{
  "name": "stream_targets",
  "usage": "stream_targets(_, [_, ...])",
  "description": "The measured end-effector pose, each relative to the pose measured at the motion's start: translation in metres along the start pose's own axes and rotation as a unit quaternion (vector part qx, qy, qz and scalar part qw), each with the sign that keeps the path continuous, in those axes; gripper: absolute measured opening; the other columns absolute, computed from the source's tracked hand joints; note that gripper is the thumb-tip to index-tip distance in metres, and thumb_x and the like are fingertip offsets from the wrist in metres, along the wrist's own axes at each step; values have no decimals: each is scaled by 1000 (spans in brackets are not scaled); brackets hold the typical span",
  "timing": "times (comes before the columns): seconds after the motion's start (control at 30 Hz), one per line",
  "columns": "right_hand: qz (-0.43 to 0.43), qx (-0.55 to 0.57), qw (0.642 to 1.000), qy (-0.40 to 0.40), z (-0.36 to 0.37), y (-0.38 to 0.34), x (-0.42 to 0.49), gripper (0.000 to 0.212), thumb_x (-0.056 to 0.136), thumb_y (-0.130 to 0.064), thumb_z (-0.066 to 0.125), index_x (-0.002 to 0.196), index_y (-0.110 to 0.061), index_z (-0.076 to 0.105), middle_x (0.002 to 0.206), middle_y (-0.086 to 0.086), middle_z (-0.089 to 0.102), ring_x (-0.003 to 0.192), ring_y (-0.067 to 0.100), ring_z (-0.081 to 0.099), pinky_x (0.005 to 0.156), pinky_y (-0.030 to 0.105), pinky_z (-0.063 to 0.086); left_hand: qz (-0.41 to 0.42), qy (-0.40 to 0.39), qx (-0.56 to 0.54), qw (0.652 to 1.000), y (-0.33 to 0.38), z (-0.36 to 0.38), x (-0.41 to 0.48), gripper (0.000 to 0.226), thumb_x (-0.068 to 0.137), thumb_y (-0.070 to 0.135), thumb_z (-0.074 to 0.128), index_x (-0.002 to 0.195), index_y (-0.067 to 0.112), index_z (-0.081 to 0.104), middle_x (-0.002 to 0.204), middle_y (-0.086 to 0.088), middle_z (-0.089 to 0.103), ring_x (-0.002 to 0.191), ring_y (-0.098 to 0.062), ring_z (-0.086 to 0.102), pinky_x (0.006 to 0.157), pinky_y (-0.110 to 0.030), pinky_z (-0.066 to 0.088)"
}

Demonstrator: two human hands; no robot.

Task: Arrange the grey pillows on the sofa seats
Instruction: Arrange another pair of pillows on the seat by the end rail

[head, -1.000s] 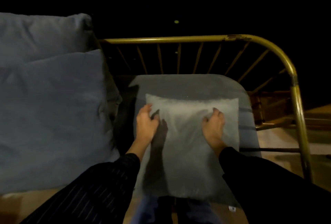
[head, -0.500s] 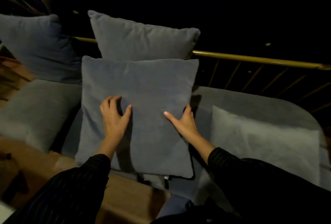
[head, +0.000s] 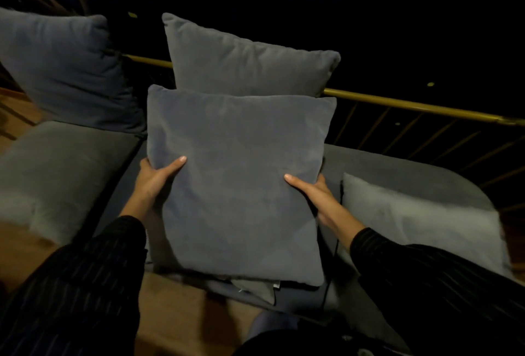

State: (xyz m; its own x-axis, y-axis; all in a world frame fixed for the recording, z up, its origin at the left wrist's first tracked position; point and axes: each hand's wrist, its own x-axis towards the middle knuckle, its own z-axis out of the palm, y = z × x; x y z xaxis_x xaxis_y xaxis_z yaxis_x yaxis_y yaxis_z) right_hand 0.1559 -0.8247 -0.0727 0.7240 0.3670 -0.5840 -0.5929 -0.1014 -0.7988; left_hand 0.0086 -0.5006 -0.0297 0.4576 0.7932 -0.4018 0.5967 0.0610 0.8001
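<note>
Front pillow (head: 241, 182): dark grey, square, held upright over the middle sofa seat; lower edge sits low over the seat's front edge, contact with the seat hidden.
Left hand (head: 154, 182): gripping the front pillow's left edge, thumb across the face, fingers wrapped behind and out of sight.
Right hand (head: 315, 193): gripping the front pillow's right edge, thumb on the face, fingers behind.
Sleeves: dark with thin stripes, both forearms enter from the bottom of the view.
Back pillow (head: 250, 60): same grey, upright behind the front pillow, leaning on the rail; lower part hidden.
Left pillow (head: 65, 71): bluish grey, upright at the back of the left seat cushion (head: 56, 168).
Pale pillow (head: 420, 222): lighter grey, lying on the right seat cushion (head: 397, 168), just beside the right hand.
Rail (head: 412, 105): brass-coloured tube with thin spokes below, runs along the sofa back.
Under front pillow: folded grey fabric with a small white tag (head: 276, 286) shows at the lower edge; cannot tell what it belongs to.
Floor (head: 176, 316): wood-toned, in front of the sofa.
Background: black, nothing readable.
</note>
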Motion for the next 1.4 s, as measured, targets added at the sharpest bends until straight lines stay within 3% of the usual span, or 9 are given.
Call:
stream_targets(0.1, [-15, 25, 999, -25, -10, -2, -9, 109, 54, -42, 93, 146, -28, 34, 135, -2, 59, 114, 18, 64, 93, 40, 56, 30, 22, 0, 999, 5, 5, -20, 100, 60, 44, 88, 140, 10, 40, 141, -9, 56, 125, -27, 57, 105, -45, 47])
stream_targets(0.33, [-59, 129, 990, 22, -73, -14, -45, 81, 66, -25, 87, 138, -18, 49, 130, 7, 65, 113, 24, 67, 85, 39, 59, 133, -6, 39, 990, 42, 40, -79, 117, 37, 66, 85, 135, 16, 45, 135, -6, 60, 121, -25, 60, 102, -47, 50])
stream_targets(0.47, [-91, 142, 981, 92, -142, -35, -79, 58, 82, -13, 73, 135, -16, 53, 124, 7, 68, 103, 19, 70, 72, 31, 61, 177, -78, 7, 981, 74, 107, -108, 99, 50, 47, 91, 131, 12, 45, 131, -7, 61, 116, -23, 62, 98, -42, 52])
stream_targets(0.63, [-151, 131, 964, 173, -242, -67, -121, 54, 84, -14, 71, 134, -21, 52, 121, 0, 68, 103, 17, 69, 81, 34, 60, 224, -185, -6, 957, 127, 211, -142, 104, 52, 49, 89, 135, 12, 39, 135, -6, 57, 120, -24, 58, 102, -47, 49])
stream_targets(0.73, [-186, 126, 952, 210, -306, -91, -133, 69, 81, -18, 75, 142, -25, 43, 128, -1, 64, 109, 16, 66, 75, 29, 60, 255, -235, -25, 938, 158, 280, -165, 98, 62, 38, 89, 140, 12, 34, 140, -6, 52, 125, -24, 54, 106, -45, 46])
stream_targets(0.9, [-212, 108, 937, 255, -401, -129, -127, 92, 61, -29, 89, 142, -24, 45, 131, 0, 64, 116, 20, 65, 91, 40, 55, 267, -272, -62, 922, 206, 380, -194, 92, 71, 20, 86, 143, 10, 31, 131, 4, 49, 120, -13, 50, 102, -30, 43])
stream_targets(1.13, [-216, 88, 938, 255, -494, -167, -69, 82, 70, -5, 81, 141, -24, 44, 130, -5, 63, 115, 12, 62, 85, 25, 55, 261, -266, -88, 924, 216, 464, -196, 93, 72, 17, 85, 146, 14, 28, 141, 2, 48, 124, -14, 50, 81, -12, 51])
stream_targets(1.27, [-191, 87, 951, 227, -511, -159, -23, 93, 63, 5, 79, 143, -21, 42, 135, -1, 60, 122, 16, 57, 102, 32, 48, 238, -223, -86, 941, 190, 482, -182, 97, 69, 15, 87, 145, 12, 27, 144, -2, 45, 127, -16, 50, 105, -37, 48])
stream_targets(1.4, [-110, 68, 971, 202, -504, -101, 17, 102, 66, 11, 75, 150, -25, 30, 138, -4, 53, 130, 20, 48, 107, 35, 41, 172, -227, -59, 957, 144, 491, -175, 97, 78, 16, 80, 151, 14, 15, 155, -3, 32, 133, -15, 41, 110, -35, 40])
